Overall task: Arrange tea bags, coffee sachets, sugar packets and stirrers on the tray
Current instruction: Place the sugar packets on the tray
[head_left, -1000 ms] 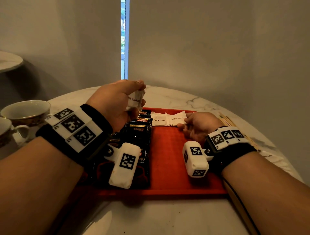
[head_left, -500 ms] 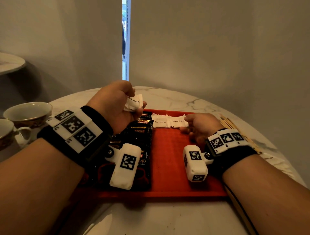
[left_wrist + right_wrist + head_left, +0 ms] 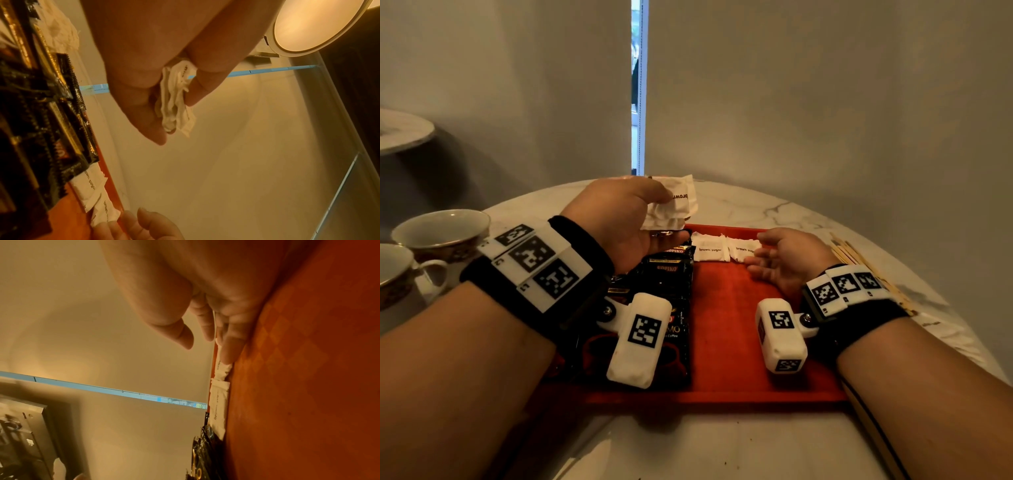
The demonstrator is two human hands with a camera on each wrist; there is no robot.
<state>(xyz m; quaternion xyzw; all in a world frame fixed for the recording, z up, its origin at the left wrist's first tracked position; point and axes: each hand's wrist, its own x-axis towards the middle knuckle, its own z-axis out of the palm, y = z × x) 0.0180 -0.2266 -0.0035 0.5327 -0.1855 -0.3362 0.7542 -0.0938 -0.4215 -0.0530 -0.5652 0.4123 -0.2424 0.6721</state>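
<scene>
The left hand (image 3: pixel 626 219) is raised above the far left corner of the tray (image 3: pixel 726 329), thumb and fingers pinching a small bunch of white sugar packets (image 3: pixel 671 205); the left wrist view shows several packets (image 3: pixel 174 100) pressed together between thumb and fingers. The right hand (image 3: pixel 787 260) rests on the tray with its fingers relaxed and loosely straight, grasping nothing; its fingertips (image 3: pixel 228 353) touch the right-hand one of two sugar packets lying flat.

Those two flat packets (image 3: pixel 726 250), printed "brown sugar", lie side by side along the far edge of the red tray, just right of the coffee sachets. The dark coffee sachets (image 3: pixel 671 270) fill the left part of the tray in an overlapping row running from the far edge toward the near edge, partly hidden by the left wrist. The middle and right of the tray show bare red surface.

To the right of the tray, on the pale marble tabletop (image 3: pixel 722 445), a bundle of wooden stirrers (image 3: pixel 856 255) lies off the tray, partly behind the right wrist. At the left edge of the tabletop stand two teacups (image 3: pixel 438 229) with patterned rims. Grey walls stand behind, split by a narrow bright gap.
</scene>
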